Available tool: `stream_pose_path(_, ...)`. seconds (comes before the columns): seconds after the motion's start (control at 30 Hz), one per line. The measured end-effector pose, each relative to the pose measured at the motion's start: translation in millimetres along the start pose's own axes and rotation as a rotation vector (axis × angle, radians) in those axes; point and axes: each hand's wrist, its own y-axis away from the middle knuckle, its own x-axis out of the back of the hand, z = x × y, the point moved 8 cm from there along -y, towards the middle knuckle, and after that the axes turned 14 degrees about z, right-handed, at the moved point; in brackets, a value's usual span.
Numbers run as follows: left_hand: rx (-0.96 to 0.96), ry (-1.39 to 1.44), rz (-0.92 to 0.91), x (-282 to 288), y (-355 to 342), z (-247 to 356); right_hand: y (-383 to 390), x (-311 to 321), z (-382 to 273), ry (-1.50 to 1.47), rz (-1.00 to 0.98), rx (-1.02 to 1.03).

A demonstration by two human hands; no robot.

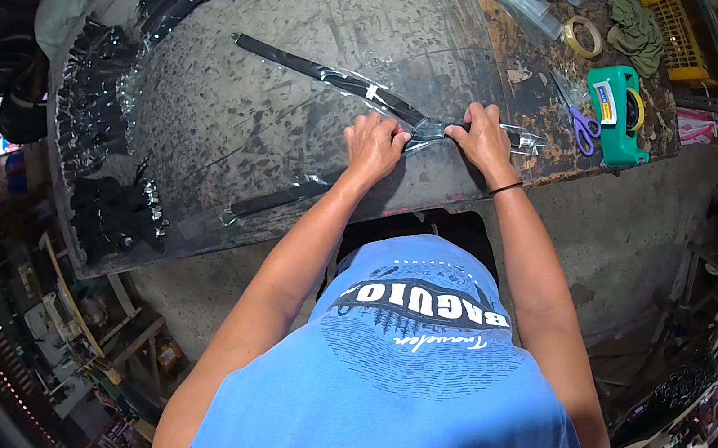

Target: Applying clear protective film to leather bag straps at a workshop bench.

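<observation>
A long black strip in a clear plastic sleeve lies across the worn grey table. My left hand and my right hand both pinch the sleeve's crinkled open end near the table's front edge. A white label band wraps the strip left of my hands. A second bagged black strip lies nearer me, by my left forearm.
Piles of bagged black items line the table's left side. At the right end lie purple-handled scissors, a green tape dispenser, a tape roll, a green cloth and a yellow basket. Concrete floor shows below.
</observation>
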Motion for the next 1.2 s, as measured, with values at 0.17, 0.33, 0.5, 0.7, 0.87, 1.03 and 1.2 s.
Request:
stream_pose_path(0.17, -0.016, 0.021, 0.059, 4.1, 0.9, 0.8, -0.2, -4.7, -1.6, -0.01, -0.019, -0.024)
stream_pose_path(0.33, -0.228, 0.188, 0.284, 28.5, -7.8, 19.9, 7.9, -6.1, 3.3, -0.228, 0.058, -0.027)
stream_pose_path(0.5, -0.517, 0.195, 0.187, 19.7, -15.7, 43.7, 23.4, -27.9, 8.8, -0.45, 0.036, -0.128)
stream_pose_path(0.7, -0.602, 0.148, 0.136, 8.1, -20.3, 50.7, 27.7, -40.4, 1.0, -0.378, 0.041, -0.16)
stream_pose_path(0.87, -0.66, 0.119, 0.146, 6.8, -21.6, 51.6, 24.1, -39.6, -4.0, -0.365, 0.061, -0.165)
stream_pose_path(1.03, -0.672, 0.09, 0.167, 3.9, -25.4, 49.9, 20.5, -33.3, -8.6, -0.276, 0.068, -0.159)
stream_pose_path(1.2, -0.627, 0.15, 0.146, 6.0, -25.4, 48.3, 39.8, -50.7, 3.6, -0.766, -0.184, -0.761)
